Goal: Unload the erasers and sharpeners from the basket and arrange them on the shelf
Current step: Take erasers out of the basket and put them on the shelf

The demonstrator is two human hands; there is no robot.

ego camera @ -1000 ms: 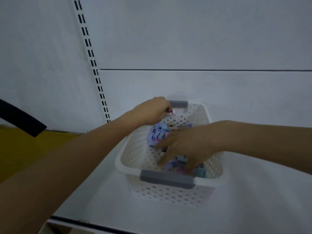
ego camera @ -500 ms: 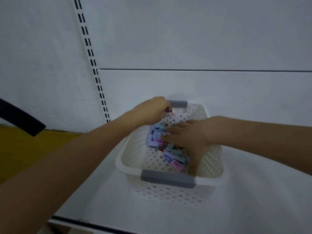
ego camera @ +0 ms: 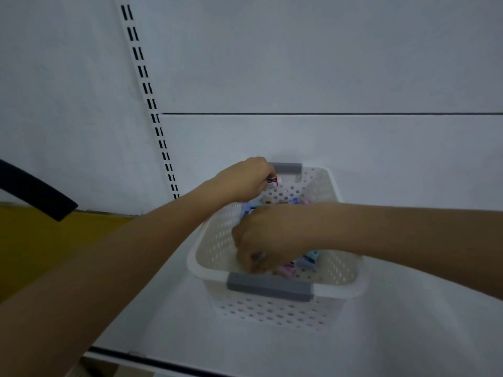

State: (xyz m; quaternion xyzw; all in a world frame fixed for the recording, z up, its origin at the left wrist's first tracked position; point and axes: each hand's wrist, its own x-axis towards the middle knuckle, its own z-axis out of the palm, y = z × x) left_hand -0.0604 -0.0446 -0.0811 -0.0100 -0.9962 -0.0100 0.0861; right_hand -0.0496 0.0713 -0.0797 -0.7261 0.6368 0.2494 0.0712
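The left hand (ego camera: 245,180) clenches a small white red-labelled eraser (ego camera: 273,182) at the far rim of the white perforated plastic basket (ego camera: 351,288). The right hand (ego camera: 269,240), nearer the pastel erasers and sharpeners (ego camera: 309,259), digs fingers-down into them; whether it grasps one I cannot tell. White shelf board (ego camera: 408,336) extends to its right.

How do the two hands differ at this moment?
The left hand is up at the far rim of the basket, pinching a small red-and-white eraser; the right hand is down inside near the front handle, fingers curled among the pastel pieces. Both are over the basket.
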